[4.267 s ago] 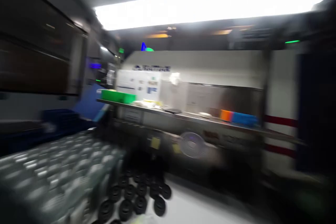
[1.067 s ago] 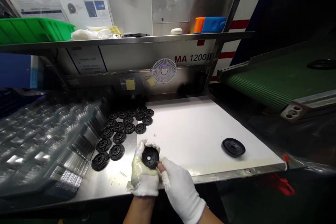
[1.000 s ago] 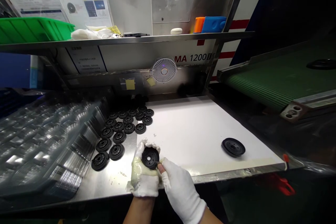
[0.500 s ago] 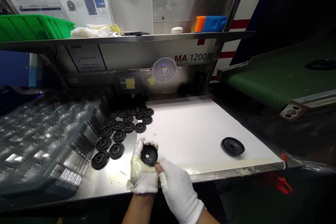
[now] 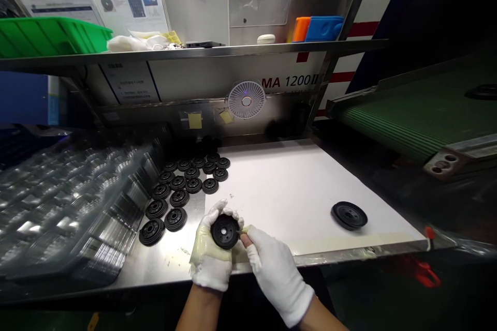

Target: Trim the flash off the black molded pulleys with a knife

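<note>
My left hand (image 5: 212, 256), in a white glove, is closed around a round black rubber disc (image 5: 224, 231) and holds it face up above the front edge of the steel bench (image 5: 166, 264). My gloved right hand (image 5: 277, 276) pinches a small pale tool, too small to name, against the disc's right rim. Several identical black discs (image 5: 182, 186) lie in rows on the steel to the left. One more black disc (image 5: 349, 215) lies alone on the white sheet (image 5: 295, 191) to the right.
Stacked clear plastic trays (image 5: 66, 201) fill the left side. A green conveyor belt (image 5: 419, 114) slopes up on the right. A shelf above carries a green bin (image 5: 50, 36), white cloths, and orange and blue blocks (image 5: 318, 28). A small fan (image 5: 246, 99) hangs below it.
The view swung down from the blurred room to the bench. Over the last second my hands stay together on the disc, which has turned slightly; the camera shifted a little.
</note>
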A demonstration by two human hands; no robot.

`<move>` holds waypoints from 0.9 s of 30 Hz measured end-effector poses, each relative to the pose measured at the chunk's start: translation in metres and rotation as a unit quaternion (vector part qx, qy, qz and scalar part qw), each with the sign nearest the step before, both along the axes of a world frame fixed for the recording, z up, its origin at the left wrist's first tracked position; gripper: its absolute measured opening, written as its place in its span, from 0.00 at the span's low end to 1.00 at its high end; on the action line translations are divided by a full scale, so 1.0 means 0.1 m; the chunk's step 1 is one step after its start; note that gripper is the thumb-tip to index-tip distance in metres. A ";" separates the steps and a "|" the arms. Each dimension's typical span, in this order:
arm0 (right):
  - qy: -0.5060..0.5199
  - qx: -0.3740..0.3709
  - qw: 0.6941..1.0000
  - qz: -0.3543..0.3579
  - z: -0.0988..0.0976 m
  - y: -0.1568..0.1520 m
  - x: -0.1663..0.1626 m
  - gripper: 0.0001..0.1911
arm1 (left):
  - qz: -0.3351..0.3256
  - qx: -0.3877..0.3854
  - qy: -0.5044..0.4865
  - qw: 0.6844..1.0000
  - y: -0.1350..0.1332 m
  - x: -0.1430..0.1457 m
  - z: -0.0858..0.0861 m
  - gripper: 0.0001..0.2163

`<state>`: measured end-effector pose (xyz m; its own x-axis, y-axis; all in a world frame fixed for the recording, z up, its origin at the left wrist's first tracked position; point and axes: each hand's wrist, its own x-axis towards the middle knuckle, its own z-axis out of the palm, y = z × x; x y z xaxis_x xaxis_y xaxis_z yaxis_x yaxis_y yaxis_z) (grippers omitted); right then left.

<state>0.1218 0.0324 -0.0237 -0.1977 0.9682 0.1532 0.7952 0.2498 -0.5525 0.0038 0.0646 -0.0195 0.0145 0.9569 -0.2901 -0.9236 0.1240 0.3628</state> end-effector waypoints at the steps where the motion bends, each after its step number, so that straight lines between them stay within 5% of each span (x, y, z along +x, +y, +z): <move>1: -0.007 0.002 1.000 -0.003 0.01 0.00 0.00 0.12 | 0.003 -0.010 -0.014 1.000 0.02 0.01 0.00 0.06; 6: -0.007 0.011 1.000 0.000 0.02 -0.03 -0.08 0.13 | 0.032 -0.052 -0.077 0.995 0.09 0.03 0.04 0.03; 12: 0.009 0.006 1.000 0.006 0.00 -0.08 -0.19 0.12 | 0.089 -0.028 -0.028 0.995 0.06 0.04 0.04 0.05; 18: 0.008 0.012 1.000 0.005 -0.01 -0.02 -0.09 0.13 | -0.008 -0.003 0.023 1.000 0.00 -0.01 -0.01 0.18; 27: -0.009 0.003 1.000 0.008 -0.02 -0.08 -0.17 0.14 | 0.049 -0.039 0.003 0.998 0.08 -0.01 -0.03 0.13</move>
<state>0.1043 0.0247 -0.0253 -0.2163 0.9640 0.1549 0.8011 0.2659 -0.5363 0.0027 0.0729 -0.0226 -0.0800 0.9284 -0.3627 -0.9308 0.0607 0.3606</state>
